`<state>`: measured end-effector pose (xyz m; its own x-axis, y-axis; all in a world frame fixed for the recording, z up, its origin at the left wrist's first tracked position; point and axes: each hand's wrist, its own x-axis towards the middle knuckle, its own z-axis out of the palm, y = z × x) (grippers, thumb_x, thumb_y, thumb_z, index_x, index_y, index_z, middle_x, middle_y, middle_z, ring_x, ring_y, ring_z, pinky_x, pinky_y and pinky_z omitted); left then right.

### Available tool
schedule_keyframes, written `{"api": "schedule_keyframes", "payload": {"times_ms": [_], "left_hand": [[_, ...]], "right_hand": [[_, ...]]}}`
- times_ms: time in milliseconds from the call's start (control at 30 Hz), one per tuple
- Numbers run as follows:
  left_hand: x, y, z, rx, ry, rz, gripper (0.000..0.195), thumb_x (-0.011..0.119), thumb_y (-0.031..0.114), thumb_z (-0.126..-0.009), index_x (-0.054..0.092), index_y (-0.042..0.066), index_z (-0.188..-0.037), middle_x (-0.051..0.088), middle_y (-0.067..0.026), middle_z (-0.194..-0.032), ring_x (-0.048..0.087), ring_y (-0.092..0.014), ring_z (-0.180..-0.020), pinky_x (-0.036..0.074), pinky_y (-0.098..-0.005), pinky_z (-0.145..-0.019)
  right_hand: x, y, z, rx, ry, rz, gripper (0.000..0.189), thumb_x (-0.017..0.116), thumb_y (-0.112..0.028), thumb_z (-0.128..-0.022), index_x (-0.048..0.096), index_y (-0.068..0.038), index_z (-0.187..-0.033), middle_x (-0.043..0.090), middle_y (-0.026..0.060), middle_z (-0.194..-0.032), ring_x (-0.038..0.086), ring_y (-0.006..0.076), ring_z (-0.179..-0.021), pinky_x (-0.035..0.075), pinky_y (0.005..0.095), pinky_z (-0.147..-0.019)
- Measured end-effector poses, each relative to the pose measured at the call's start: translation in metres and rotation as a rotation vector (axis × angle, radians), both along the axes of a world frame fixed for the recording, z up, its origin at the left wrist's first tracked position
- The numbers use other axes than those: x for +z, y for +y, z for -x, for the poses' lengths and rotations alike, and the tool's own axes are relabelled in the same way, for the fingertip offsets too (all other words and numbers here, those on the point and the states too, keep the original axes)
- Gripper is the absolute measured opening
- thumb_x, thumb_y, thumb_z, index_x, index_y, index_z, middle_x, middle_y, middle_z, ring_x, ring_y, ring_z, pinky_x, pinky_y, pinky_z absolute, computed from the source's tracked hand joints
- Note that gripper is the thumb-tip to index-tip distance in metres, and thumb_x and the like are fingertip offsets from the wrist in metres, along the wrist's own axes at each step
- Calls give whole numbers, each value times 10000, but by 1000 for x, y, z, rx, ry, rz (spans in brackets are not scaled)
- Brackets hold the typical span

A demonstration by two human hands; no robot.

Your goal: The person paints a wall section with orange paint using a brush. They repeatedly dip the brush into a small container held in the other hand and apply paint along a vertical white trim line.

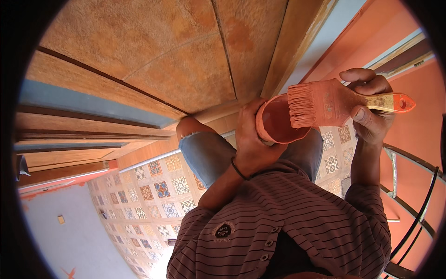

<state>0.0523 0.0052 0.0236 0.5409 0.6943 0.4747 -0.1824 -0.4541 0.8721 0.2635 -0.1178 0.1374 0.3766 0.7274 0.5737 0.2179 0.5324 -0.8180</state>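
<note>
My left hand (252, 143) is wrapped around a small round paint container (258, 127), its rim and inner wall coated in terracotta-orange paint. A wide flat paintbrush (336, 103) is in my right hand (374, 108), gripped near the base of its yellow handle with the red tip pointing right. Orange paint covers the brush's bristles (301, 105) and ferrule. The bristles hang over the right side of the container's mouth, clumped into strands. I cannot tell whether they touch the rim. The paint level inside is dark and hard to judge.
A brown wooden panelled door (167, 45) stands close in front. Orange-painted wall (414, 139) runs along the right, where a metal ladder (393, 171) and black cables (418, 216) are. Patterned floor tiles (162, 188) lie below; a pale wall (66, 244) is at lower left.
</note>
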Motion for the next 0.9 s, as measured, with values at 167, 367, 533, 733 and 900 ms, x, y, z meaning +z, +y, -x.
{"api": "schedule_keyframes", "payload": {"times_ms": [167,367,533,733,900], "left_hand": [[5,-3,3,-27,41,28,871,960,153,-621,488,16,-1339,577,-170,-1237,631,-323,-1131,533,-397,-936],[11,-5,2,-77,54,62,891,961,144,-626,461,7,-1351,585,-170,-1249,635,-291,-1164,538,-383,-951],[12,-6,2,-128,47,71,871,944,139,-667,438,-24,-1357,598,-169,-1276,627,-261,-1184,525,-380,-984],[16,-8,2,-230,42,198,878,916,98,-671,437,-15,-1399,600,-128,-1325,604,-220,-1228,498,-374,-1031],[20,-5,6,-275,112,168,888,944,146,-678,443,-17,-1393,612,-148,-1323,618,-236,-1221,511,-383,-1019]], "right_hand": [[-14,-4,4,-44,225,-38,316,828,-127,-848,609,-6,-1041,681,280,-1105,700,320,-996,583,425,-897],[-26,-6,16,-27,438,-75,305,743,-242,-950,599,10,-1042,693,281,-1028,725,231,-718,615,309,-616],[-38,-8,22,-98,664,-65,302,660,-303,-1008,605,-13,-1074,712,170,-865,692,158,-584,555,235,-480],[-29,-5,26,-89,942,-22,205,668,-248,-1008,628,-63,-1086,639,18,-726,628,97,-533,467,185,-435],[29,-7,-3,-50,957,-408,133,667,-105,-994,639,-56,-1114,659,-7,-805,643,72,-590,492,173,-489]]}}
